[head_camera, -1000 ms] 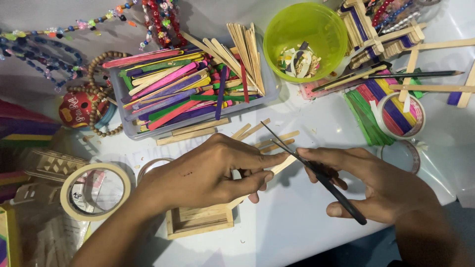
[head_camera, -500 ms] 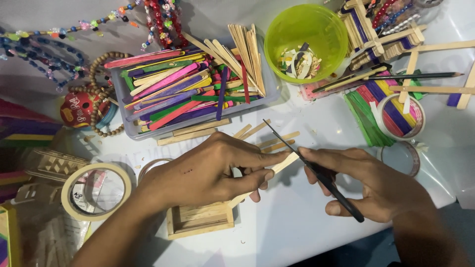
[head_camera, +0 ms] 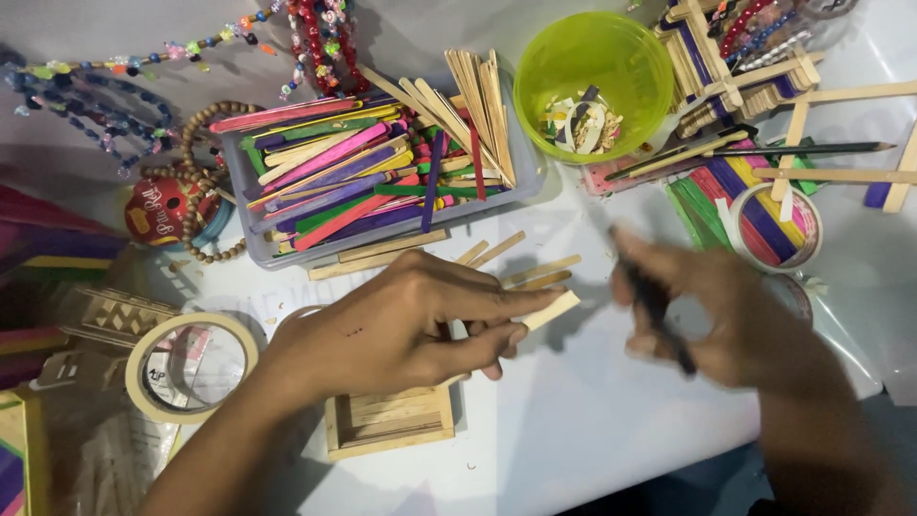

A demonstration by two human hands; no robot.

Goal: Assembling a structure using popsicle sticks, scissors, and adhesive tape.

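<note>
A white surface is seen strewn with craft supplies: a grey tray of coloured sticks far left, a green bowl far right. A plain wooden stick is pinched in the left hand above a small stick frame. A dark tool is gripped in the blurred right hand.

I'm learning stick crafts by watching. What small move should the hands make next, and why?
Probably bring the right hand and its dark tool to the plain stick, since the left hand pins that stick with its end free, and the tool sits just beyond it.
</note>
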